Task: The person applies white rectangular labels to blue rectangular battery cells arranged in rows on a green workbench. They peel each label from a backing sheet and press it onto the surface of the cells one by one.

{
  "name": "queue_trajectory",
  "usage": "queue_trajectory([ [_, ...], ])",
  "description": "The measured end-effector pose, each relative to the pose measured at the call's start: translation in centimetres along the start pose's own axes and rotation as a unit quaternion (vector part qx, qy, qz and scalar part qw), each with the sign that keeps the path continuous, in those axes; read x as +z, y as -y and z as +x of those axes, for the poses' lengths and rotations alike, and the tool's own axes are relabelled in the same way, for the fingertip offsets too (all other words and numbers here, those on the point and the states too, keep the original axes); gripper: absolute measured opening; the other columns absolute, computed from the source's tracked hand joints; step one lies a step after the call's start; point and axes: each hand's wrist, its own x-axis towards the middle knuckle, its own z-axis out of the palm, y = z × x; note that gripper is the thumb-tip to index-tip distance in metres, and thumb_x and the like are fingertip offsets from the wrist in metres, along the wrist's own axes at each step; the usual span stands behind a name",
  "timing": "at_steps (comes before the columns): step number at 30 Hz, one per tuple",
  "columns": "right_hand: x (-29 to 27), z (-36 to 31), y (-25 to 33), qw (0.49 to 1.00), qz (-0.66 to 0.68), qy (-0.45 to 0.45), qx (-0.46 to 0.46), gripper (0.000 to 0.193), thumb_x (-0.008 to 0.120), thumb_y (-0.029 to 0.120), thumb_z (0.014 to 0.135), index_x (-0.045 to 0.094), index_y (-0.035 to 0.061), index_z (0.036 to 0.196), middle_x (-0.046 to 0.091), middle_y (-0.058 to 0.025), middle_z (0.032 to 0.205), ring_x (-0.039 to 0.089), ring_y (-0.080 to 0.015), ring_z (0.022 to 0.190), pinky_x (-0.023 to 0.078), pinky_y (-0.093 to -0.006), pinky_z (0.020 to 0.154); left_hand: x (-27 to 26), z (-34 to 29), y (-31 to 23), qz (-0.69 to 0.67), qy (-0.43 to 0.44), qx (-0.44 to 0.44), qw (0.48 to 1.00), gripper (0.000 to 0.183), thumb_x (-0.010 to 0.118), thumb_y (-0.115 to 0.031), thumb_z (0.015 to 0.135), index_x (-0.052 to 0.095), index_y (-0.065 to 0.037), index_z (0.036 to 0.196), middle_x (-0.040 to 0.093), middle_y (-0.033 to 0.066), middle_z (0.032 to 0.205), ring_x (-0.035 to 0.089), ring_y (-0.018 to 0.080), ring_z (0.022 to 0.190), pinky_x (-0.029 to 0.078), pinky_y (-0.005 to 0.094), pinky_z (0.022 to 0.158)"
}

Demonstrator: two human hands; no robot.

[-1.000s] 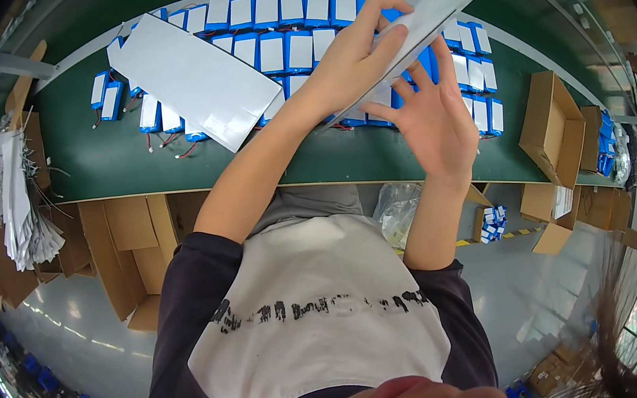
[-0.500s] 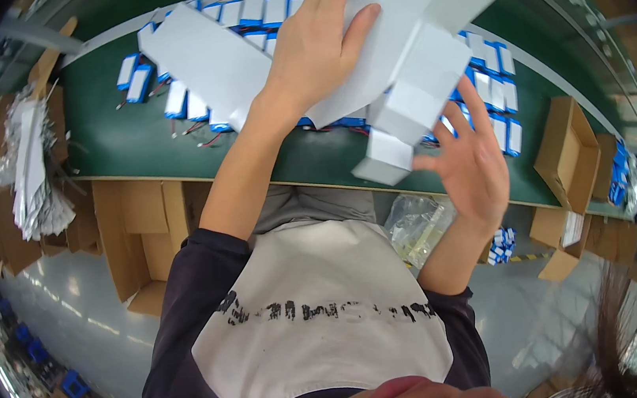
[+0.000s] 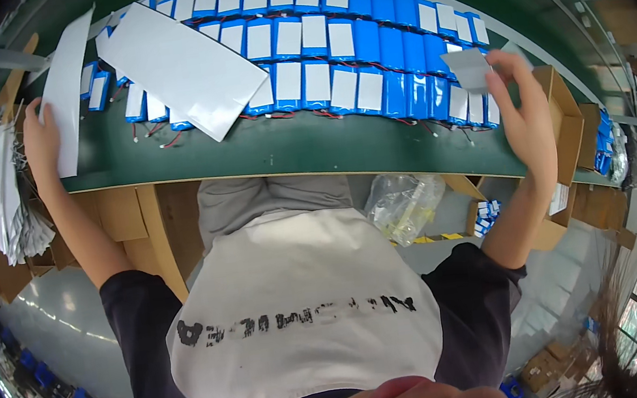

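Note:
My left hand (image 3: 43, 141) is at the far left of the bench, its fingers closed on the edge of a long white sheet (image 3: 71, 98) that stands tilted. Over on the right, my right hand (image 3: 524, 114) pinches a small greyish-white piece of sheet (image 3: 470, 70) above the batteries. Several rows of blue battery packs (image 3: 389, 51) with thin wires cover the bench; many carry a white label, while some are plain blue. Another white sheet (image 3: 187, 68) lies slantwise across the packs at the left.
The green bench (image 3: 288, 148) has a front edge close to my body. Cardboard boxes (image 3: 558, 110) stand at its right end. A stack of crumpled whitish strips (image 3: 14, 184) hangs at the left, near open cartons (image 3: 126, 215). A clear plastic bag (image 3: 405, 206) lies below the bench.
My hands have moved widely apart, left hand to the far left and right hand to the right. The folded white sheeting that was between them no longer covers the middle battery rows.

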Motion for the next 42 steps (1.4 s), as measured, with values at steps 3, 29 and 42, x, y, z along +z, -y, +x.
queue_trajectory([
  [3, 0.6, 2.0, -4.0, 0.989, -0.145, 0.013, -0.037, 0.013, 0.061, 0.022, 0.104, 0.066, 0.0165, 0.115, 0.061, -0.0036, 0.091, 0.06, -0.0227, 0.092, 0.042, -0.0489, 0.098, 3.0, 0.5, 0.9, 0.077, 0.025, -0.073, 0.994, 0.047, 0.056, -0.041, 0.103, 0.057, -0.017, 0.143, 0.058, 0.0251, 0.139, 0.06, 0.0448, 0.124, 0.05, 0.0524, 0.103],
  [29, 4.0, 6.4, -7.6, 0.966, -0.228, 0.118, -0.024, 0.019, 0.06, 0.029, 0.103, 0.07, 0.0125, 0.103, 0.068, -0.0026, 0.093, 0.062, -0.02, 0.093, 0.03, -0.0451, 0.102, -0.3, -14.6, -49.3, -0.344, 0.061, 0.514, 0.783, 0.031, 0.072, -0.027, 0.094, 0.072, -0.017, 0.123, 0.059, 0.007, 0.121, 0.053, 0.0303, 0.116, 0.045, 0.0458, 0.098],
  [42, 0.4, 4.9, -5.9, 0.953, -0.28, -0.049, -0.104, 0.017, 0.068, 0.025, 0.098, 0.076, 0.0173, 0.11, 0.064, -0.004, 0.089, 0.062, -0.023, 0.093, 0.036, -0.0468, 0.099, 3.6, -16.3, -53.0, -0.297, 0.055, 0.55, 0.779, 0.033, 0.064, -0.033, 0.099, 0.068, -0.017, 0.127, 0.059, 0.0051, 0.145, 0.047, 0.0308, 0.137, 0.034, 0.0517, 0.117],
])
